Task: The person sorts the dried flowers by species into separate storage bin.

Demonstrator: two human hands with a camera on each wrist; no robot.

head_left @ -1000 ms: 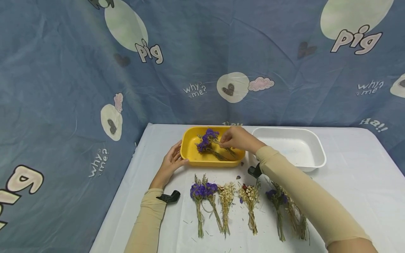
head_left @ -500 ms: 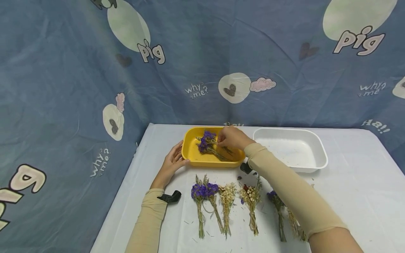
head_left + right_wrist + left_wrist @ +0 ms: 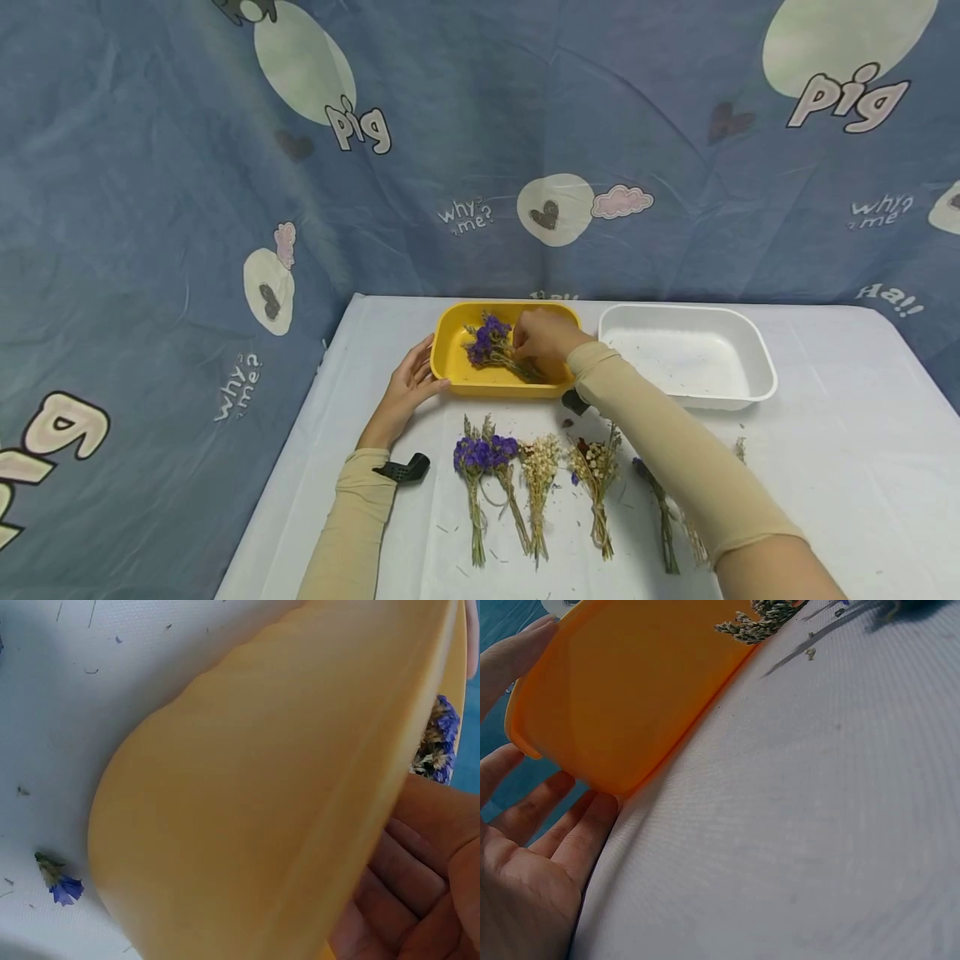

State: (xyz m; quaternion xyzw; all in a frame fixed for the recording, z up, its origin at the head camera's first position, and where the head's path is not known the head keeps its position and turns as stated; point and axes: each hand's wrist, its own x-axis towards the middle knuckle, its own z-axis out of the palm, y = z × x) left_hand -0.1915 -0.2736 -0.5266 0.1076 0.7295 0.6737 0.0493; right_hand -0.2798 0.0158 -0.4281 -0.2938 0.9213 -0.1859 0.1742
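Observation:
My left hand (image 3: 407, 387) rests on the left end of the yellow tray (image 3: 480, 389), fingers extended along its end wall and thumb by the front corner. In the left wrist view those fingers (image 3: 585, 832) look straight and spread against the tray's outside. My right hand (image 3: 547, 337) is down inside the tray, fingers curled at the stems of a purple dried flower bunch (image 3: 487, 337). The right wrist view shows the palm and curled fingers (image 3: 397, 877) behind the tray wall, with purple blooms (image 3: 439, 742) beyond. The fingertips' grip on the stems is partly hidden.
A white tray (image 3: 682, 350) stands right of the yellow one. In front lie dried bunches: purple ones (image 3: 472, 454), a cream one (image 3: 538, 467), a red-and-cream one (image 3: 596, 467) and a dark purple one (image 3: 663, 517), partly under my right sleeve. Bits of petal and stem dot the white cloth.
My right hand has moved left and lower into the yellow tray, bringing the purple flower bunch down among the other purple blooms. My left hand stays at the tray's end.

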